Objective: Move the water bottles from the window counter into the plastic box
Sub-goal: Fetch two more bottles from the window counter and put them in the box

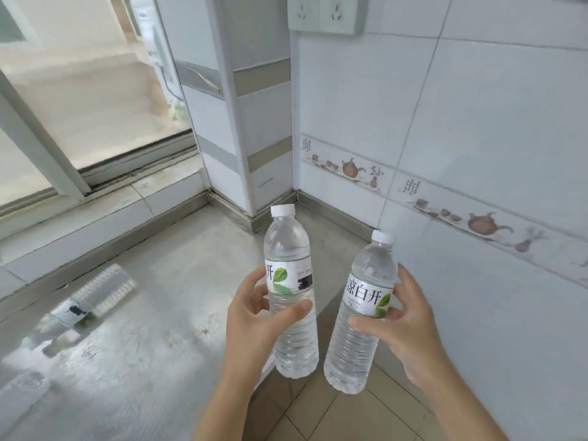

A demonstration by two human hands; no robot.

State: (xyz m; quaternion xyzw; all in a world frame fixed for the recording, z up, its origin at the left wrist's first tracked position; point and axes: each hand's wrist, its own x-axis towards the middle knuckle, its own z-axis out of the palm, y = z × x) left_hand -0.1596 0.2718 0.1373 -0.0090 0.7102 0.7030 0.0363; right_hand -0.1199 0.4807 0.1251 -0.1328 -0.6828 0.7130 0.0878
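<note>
Head view shows the left hand (254,316) and right hand (404,326) raised side by side past the window counter's (152,313) edge, each wrapped around one upright water bottle (white caps on) at label height, left bottle (291,291) and right bottle (362,316) close but apart.

Two capped bottles (291,291) (362,316) — upright, aloft

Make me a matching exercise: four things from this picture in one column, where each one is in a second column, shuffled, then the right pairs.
1. left bottle
2. right bottle
3. lying bottle
4. wall sockets

A. flat on the counter
B. in the right hand
C. high on the tiled wall
D. in the left hand

Pairs: 1-D, 2-B, 3-A, 4-C
</note>
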